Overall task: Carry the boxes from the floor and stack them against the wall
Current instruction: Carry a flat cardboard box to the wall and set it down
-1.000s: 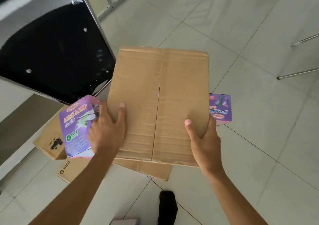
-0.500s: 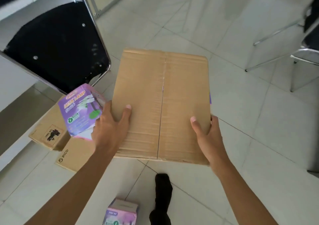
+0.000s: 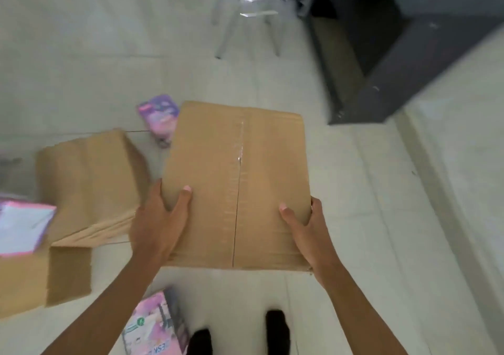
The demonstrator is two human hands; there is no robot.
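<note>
The held box (image 3: 237,185) is plain brown cardboard, its 2 top flaps meeting at a taped centre seam. It is carried flat above the tiled floor (image 3: 368,191), long axis running away from the person. The left hand (image 3: 158,218) and right hand (image 3: 311,229) clamp its near corners, thumbs on top. Another brown box (image 3: 90,183) lies on the floor to the left.

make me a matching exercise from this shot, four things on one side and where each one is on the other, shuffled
Things:
1. large brown cardboard box
2. small purple printed box
3. pink printed box
4. metal chair legs

Places:
A. top of view, far across the floor
B. on the floor just beyond the carried box's far left corner
C. held between left hand and right hand
D. on the floor by the feet, under the left forearm

Pairs: 1-C, 2-B, 3-D, 4-A
</note>
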